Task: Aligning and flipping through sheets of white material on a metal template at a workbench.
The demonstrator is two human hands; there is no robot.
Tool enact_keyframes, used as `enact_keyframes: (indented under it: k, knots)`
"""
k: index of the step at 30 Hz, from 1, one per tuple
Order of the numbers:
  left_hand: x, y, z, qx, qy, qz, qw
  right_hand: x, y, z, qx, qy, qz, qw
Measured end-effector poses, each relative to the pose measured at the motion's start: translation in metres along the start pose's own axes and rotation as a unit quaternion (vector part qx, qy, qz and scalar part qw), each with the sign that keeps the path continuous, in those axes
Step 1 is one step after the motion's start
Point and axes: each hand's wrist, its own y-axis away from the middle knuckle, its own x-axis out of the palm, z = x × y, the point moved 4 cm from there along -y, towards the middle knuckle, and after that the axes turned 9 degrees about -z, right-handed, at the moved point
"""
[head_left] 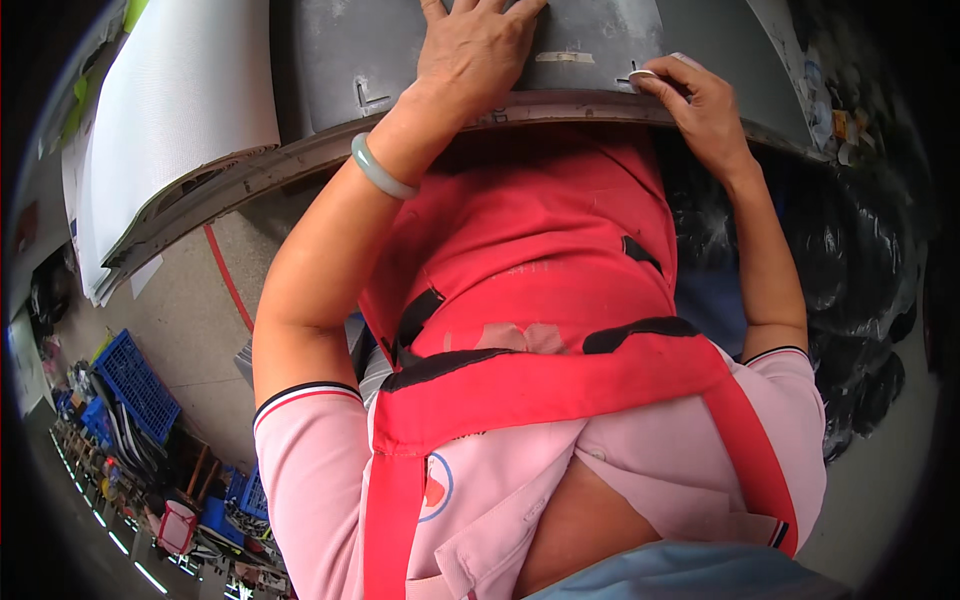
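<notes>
A dark grey board or sheet [585, 25] lies on the worktable along the top of the view. My left hand [478, 48] rests flat on it with the fingers spread; their tips run out of view. Near the sheet's front edge, my right hand [705, 105] pinches a small white flat piece [642, 74] between thumb and finger. Beside that piece is a small dark cross-shaped mark or slot [633, 68]. A similar corner-shaped mark [371, 96] shows left of my left wrist, and a pale strip [565, 57] lies between the hands.
A thick stack of white sheets [185, 110] overhangs the table's front edge [255, 178] on the left. Black plastic bags [850, 260] crowd the floor at the right. Blue crates [137, 385] and assorted goods stand at the lower left. A red apron [540, 270] touches the table edge.
</notes>
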Motion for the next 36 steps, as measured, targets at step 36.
enact_keyframes:
  k: [36]
  knots:
    - [0.009,0.005,0.005,-0.023,-0.072,0.04,0.996,0.011,-0.175,-0.046,-0.106,0.117,-0.098,0.983]
